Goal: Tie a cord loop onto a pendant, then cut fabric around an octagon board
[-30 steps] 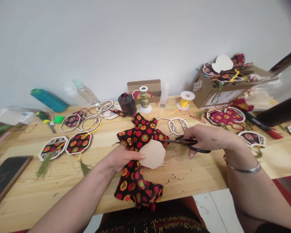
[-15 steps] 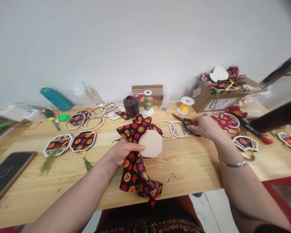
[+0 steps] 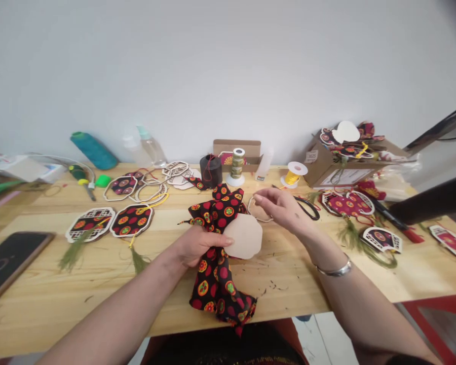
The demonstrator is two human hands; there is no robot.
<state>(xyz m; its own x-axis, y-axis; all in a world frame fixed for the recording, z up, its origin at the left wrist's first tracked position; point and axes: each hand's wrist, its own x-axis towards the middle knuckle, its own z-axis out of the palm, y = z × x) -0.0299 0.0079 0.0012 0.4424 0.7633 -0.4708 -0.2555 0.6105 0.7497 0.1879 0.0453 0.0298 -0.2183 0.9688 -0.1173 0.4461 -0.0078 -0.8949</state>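
My left hand point(image 3: 197, 246) is closed on a pale, scallop-edged board point(image 3: 245, 237) and the bunched patterned fabric point(image 3: 220, 268) behind it, thumb lying over the board's left edge. The fabric is black with red and orange round motifs. Up and to the right of the board, my right hand point(image 3: 279, 207) hovers with loosely bent fingers and nothing visible in them. Scissors point(image 3: 308, 207) lie just right of it on the table, their blades mostly hidden by the hand. Under its fingertips shows part of a thin white-edged frame point(image 3: 259, 210).
Thread spools, black point(image 3: 211, 172), olive point(image 3: 237, 167) and yellow point(image 3: 294, 175), stand at the back. Finished tasselled ornaments point(image 3: 132, 221) and a phone point(image 3: 17, 263) lie at left. An overfull cardboard box point(image 3: 338, 170) stands back right, near a dark post point(image 3: 433, 187).
My right hand has let go of the scissors and moved left, toward the board. My left hand still grips board and fabric. The view has shifted slightly.
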